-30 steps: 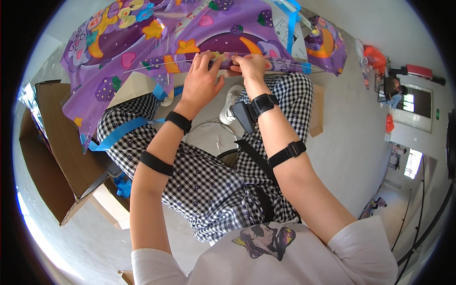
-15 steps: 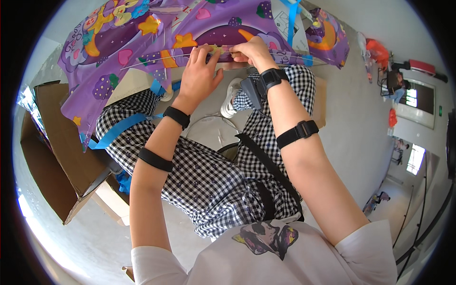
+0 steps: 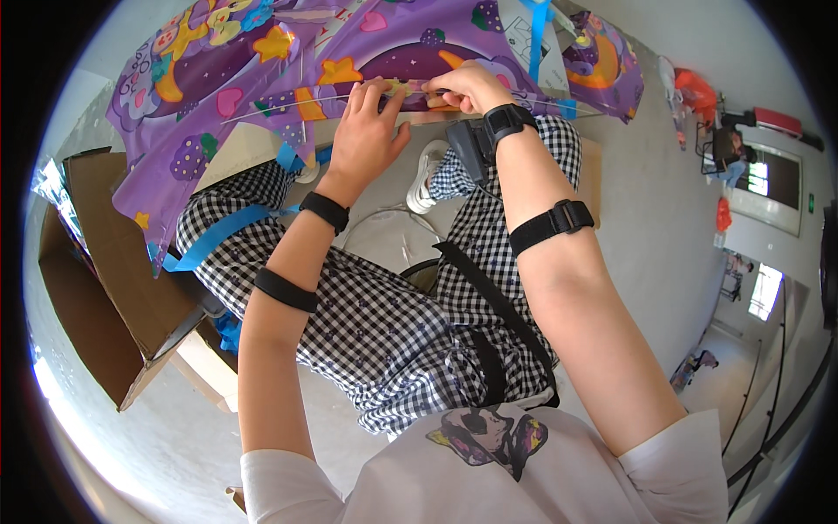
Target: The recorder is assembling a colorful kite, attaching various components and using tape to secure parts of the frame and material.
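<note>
A purple printed sheet (image 3: 262, 79) with moons, stars and hearts spreads across my knees at the top of the view. A thin pale rod or cord (image 3: 253, 113) runs along its near edge. My left hand (image 3: 367, 131) lies on that edge, fingers stretched over the sheet and the thumb held apart. To its right, my right hand (image 3: 474, 87) is closed in a pinch at the same edge. A small dark thing shows at its fingertips, too small to name. Between the hands, the edge strip looks shiny and yellowish.
Left of my legs stands an open cardboard box (image 3: 122, 271). Light blue straps (image 3: 223, 236) cross my left knee and the sheet. On the floor between my feet lies a wire loop (image 3: 393, 214). Farther right are a red bag (image 3: 694, 94) and a person sitting (image 3: 731, 157).
My right hand has shifted slightly up, its wrist and forearm moving a little to the right. The left hand stays in nearly the same place on the sheet.
</note>
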### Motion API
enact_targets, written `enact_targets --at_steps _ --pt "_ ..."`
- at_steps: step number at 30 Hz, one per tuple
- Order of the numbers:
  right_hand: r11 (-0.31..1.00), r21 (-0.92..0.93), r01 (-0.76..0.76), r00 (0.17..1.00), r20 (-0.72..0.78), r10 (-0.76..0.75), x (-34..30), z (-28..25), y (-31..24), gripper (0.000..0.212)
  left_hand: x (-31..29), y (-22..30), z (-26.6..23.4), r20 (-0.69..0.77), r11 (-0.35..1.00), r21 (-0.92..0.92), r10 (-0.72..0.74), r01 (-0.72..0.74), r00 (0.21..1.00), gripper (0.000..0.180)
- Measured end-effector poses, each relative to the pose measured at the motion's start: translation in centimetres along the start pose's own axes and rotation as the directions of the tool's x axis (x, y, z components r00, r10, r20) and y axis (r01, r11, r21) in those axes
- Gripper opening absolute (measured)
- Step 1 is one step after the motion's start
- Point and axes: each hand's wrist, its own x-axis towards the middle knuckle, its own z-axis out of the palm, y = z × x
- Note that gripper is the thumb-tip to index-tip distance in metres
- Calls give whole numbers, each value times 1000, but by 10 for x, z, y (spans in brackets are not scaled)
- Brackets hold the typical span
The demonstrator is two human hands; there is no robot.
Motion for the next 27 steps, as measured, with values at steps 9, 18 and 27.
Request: enact_targets --at_steps 9,18,27 --pt "960 -122 251 965 -48 -258 -16 8 42 33 -1 0 0 10 999 -33 -22 23 1000 45" --pt "883 -309 353 900 -145 -411 -15 16 43 25 1 1 -2 8 999 -34 -25 25 1000 45" --pt "383 -537 752 324 -205 -923 11 18 59 13 1 2 -3 15 998 -50 -35 36 999 46"
